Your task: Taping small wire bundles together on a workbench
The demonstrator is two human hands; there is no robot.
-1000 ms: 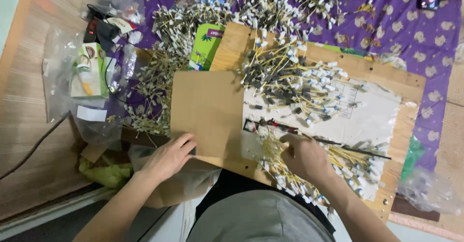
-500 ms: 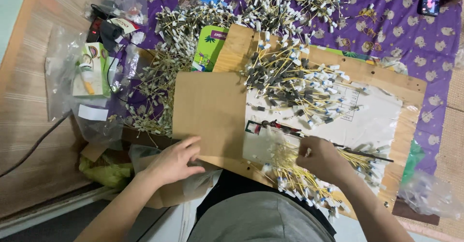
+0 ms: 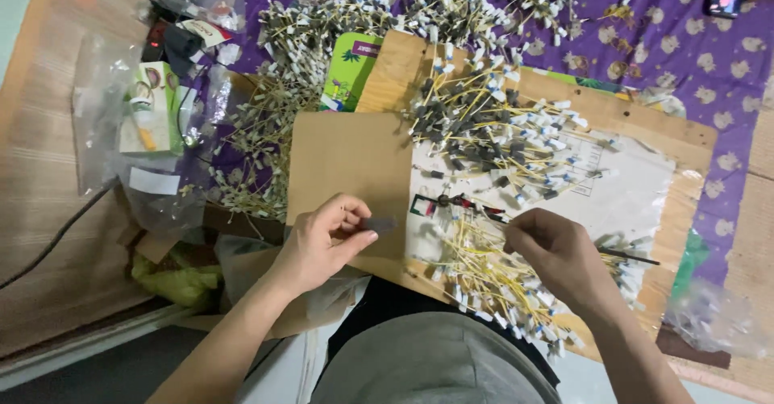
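Hands, 2: left (image 3: 322, 239) pinches 1 grey piece (image 3: 379, 225); right (image 3: 556, 255) (closed) grips 1 thin dark tool (image 3: 633, 256).

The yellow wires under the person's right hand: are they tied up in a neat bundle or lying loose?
Loose. The yellow wires fan out in a criss-cross heap on the board beside the right hand, with no tie visible.

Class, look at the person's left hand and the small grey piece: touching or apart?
Touching. The head view shows the left hand pinching the small grey piece between thumb and fingertips.
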